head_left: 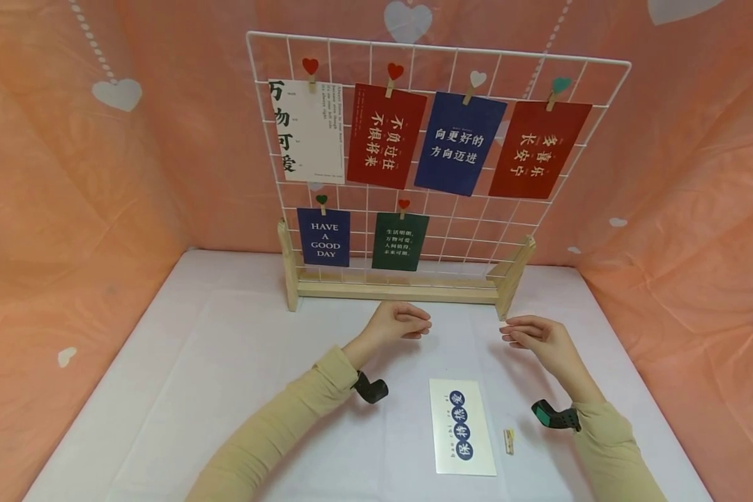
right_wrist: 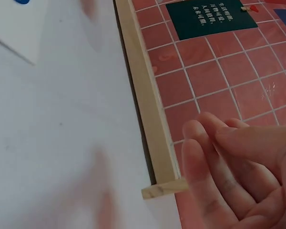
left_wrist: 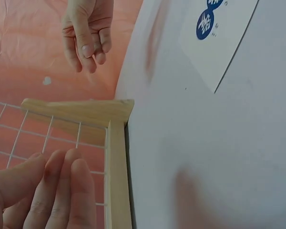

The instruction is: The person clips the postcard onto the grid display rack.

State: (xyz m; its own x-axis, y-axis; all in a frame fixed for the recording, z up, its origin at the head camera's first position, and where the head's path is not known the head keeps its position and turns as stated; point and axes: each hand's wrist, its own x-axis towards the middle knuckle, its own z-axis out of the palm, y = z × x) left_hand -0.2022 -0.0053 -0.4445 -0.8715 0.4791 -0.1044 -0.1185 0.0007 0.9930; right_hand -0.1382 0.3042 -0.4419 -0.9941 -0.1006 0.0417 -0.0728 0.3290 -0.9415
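My left hand [head_left: 397,322] is over the table in front of the rack's wooden base [head_left: 395,291], fingers loosely bent with nothing in them. Level with it on the right, my right hand [head_left: 542,339] is near the base's right foot, its fingers also relaxed and holding nothing. Between and below the hands lies a white card [head_left: 439,429] with blue circles and characters. A small wooden clothespin [head_left: 509,442] lies just right of that card. The left wrist view shows both hands, the left [left_wrist: 57,195] beside the wire grid and the right [left_wrist: 88,33] farther off.
A white wire grid rack [head_left: 439,47] stands behind the hands. Heart clips hold a white card [head_left: 316,132], red cards [head_left: 364,104] [head_left: 514,125], blue cards [head_left: 458,178] [head_left: 325,259] and a green card [head_left: 399,263] on it. Orange cloth [head_left: 69,230] with hearts surrounds the table.
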